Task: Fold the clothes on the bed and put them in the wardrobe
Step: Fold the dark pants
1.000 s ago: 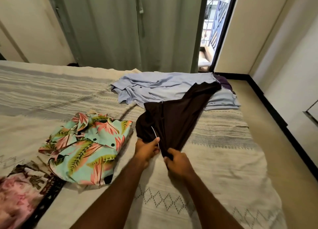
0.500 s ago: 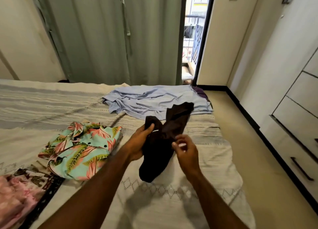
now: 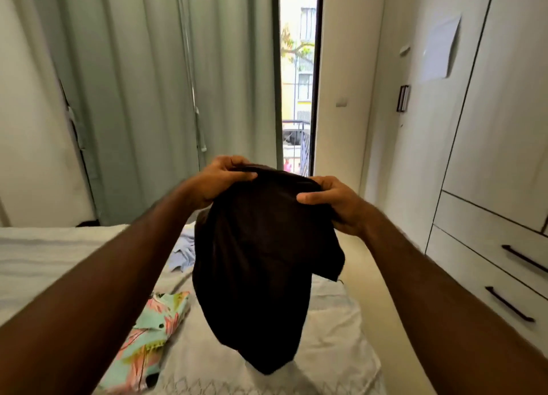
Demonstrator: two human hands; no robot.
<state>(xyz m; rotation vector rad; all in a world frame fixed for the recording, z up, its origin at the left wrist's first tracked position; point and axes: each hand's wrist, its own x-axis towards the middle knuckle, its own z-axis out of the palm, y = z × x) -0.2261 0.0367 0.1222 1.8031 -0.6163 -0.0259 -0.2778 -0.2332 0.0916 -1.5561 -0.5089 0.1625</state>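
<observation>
Both hands are holding a dark garment up in the middle of the frame.

The left hand (image 3: 219, 176) is gripping the top edge of the dark garment (image 3: 258, 264) with fingers curled over it and the thumb pressing on the cloth, while the right hand (image 3: 332, 200) is pinching the other side of that edge. The cloth is hanging clear of the bed (image 3: 326, 335) (one corner is sticking out at the right). A floral shirt (image 3: 148, 335) is lying on the bed at lower left, and a pale blue garment (image 3: 184, 252) is peeking out behind the left forearm. The wardrobe (image 3: 504, 127) is filling the right side of the frame; green curtains (image 3: 148, 68) are hanging at upper left.
</observation>
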